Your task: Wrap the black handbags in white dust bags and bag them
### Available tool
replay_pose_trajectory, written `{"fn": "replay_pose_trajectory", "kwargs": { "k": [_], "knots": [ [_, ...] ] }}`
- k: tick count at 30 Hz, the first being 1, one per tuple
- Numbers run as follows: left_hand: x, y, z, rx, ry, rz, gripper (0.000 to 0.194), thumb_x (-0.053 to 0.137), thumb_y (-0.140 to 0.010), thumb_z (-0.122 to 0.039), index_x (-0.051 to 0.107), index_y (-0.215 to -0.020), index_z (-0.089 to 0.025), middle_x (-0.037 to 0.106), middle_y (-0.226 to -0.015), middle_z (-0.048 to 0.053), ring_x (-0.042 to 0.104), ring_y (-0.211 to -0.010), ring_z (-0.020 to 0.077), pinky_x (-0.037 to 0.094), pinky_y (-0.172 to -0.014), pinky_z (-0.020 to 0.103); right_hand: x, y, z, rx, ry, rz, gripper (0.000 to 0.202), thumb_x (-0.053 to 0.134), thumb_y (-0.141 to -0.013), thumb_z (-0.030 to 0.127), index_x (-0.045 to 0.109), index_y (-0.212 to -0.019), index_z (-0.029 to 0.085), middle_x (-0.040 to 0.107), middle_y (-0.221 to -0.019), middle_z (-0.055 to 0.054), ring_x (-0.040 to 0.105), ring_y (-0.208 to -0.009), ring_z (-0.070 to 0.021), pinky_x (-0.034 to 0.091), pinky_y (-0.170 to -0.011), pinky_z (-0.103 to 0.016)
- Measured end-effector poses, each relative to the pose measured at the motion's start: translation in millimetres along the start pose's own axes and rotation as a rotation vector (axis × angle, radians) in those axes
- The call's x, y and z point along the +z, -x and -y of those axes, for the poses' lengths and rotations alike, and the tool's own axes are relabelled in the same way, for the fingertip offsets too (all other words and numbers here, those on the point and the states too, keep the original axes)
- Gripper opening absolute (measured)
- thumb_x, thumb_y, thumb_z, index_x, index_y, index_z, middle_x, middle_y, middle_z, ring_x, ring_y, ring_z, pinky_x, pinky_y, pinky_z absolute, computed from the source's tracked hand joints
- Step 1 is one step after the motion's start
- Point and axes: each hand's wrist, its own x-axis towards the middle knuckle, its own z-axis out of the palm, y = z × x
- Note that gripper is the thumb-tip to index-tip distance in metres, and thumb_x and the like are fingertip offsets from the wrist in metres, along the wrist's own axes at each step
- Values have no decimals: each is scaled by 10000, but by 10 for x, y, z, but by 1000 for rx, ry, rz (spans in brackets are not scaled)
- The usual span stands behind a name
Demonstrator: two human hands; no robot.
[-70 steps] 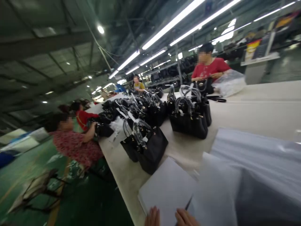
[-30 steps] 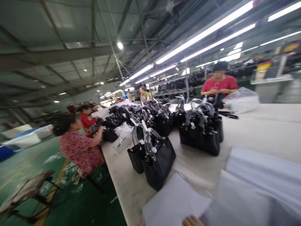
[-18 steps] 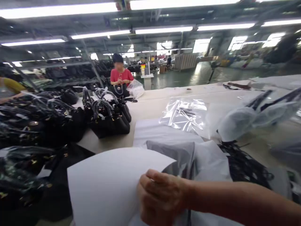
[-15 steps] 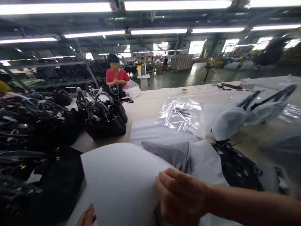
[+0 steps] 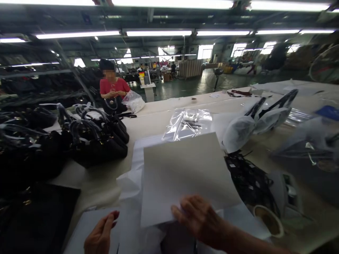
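Note:
My right hand (image 5: 197,217) grips the lower edge of a stiff white sheet (image 5: 185,169), slightly smeared by motion. The sheet is raised at a tilt over thin white wrapping paper (image 5: 129,197). Under its near edge a dark grey object (image 5: 178,240) shows in part; its kind is hidden. At the lower left, my left hand (image 5: 100,234) is apart from the sheet, fingers pressed together with nothing visible in them. It hovers over another flat white sheet (image 5: 86,229). A large black bag (image 5: 39,218) lies left of it.
Black handbags (image 5: 97,148) with wrapped handles crowd the left. Clear plastic bags (image 5: 188,121) lie ahead. To the right are a paper-wrapped bag (image 5: 238,132), black straps (image 5: 246,180) and a tape roll (image 5: 268,220). Across the table a person in red (image 5: 113,88) handles a bag.
The white sheet has swung from the left to the right and farther out, in my right hand. My left hand has come further into view. The camera has turned right.

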Motion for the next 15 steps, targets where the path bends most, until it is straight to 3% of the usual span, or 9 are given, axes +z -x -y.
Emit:
{"fn": "replay_pose_trajectory", "kwargs": {
  "k": [2,5,7,9,11,13,15],
  "knots": [
    [23,-99,-86,176,-106,-49,481,510,-555,-592,669,-782,-198,714,-884,77,656,-854,306,484,-901,478,443,190,137,47,-31,71,233,369,-890,84,568,-998,140,601,-739,-48,541,-682,-162,420,-682,-308],
    [194,-232,-322,701,-232,-85,363,501,-727,-499,660,-850,-197,704,-912,82,651,-884,260,508,-875,411,842,395,254,47,-76,125,192,422,-869,92,550,-1003,141,574,-709,-34,509,-647,-161,389,-631,-303],
    [452,-262,-540,1073,-310,-27,310,497,-812,-403,639,-973,-179,682,-1016,98,618,-1003,238,500,-901,373,957,451,282,32,-103,153,159,464,-857,119,542,-994,142,552,-690,-25,490,-619,-159,355,-573,-296],
    [805,-237,-768,1297,-452,114,388,553,-809,-335,565,-1155,-161,587,-1227,130,480,-1215,263,455,-970,411,1030,455,289,16,-115,128,102,481,-850,143,543,-931,146,523,-650,-12,464,-572,-155,312,-513,-290],
    [1191,-187,-966,1347,-649,314,667,684,-715,-344,438,-1307,-159,397,-1410,161,280,-1344,322,366,-1036,507,1122,435,294,16,-110,65,63,475,-848,157,538,-852,154,489,-599,2,433,-521,-149,263,-466,-288],
    [1531,-148,-1117,1298,-829,523,937,790,-586,-394,339,-1377,-174,251,-1475,180,155,-1372,368,247,-1070,591,1258,417,305,25,-81,-7,84,451,-850,146,532,-834,162,467,-563,12,408,-486,-147,234,-444,-287],
    [1771,-146,-1219,1217,-942,679,1083,820,-511,-456,272,-1406,-187,175,-1491,190,94,-1376,379,148,-1080,624,1419,414,330,40,-50,-48,105,434,-860,138,525,-824,176,445,-533,23,386,-462,-142,219,-429,-279]
  ]
}}
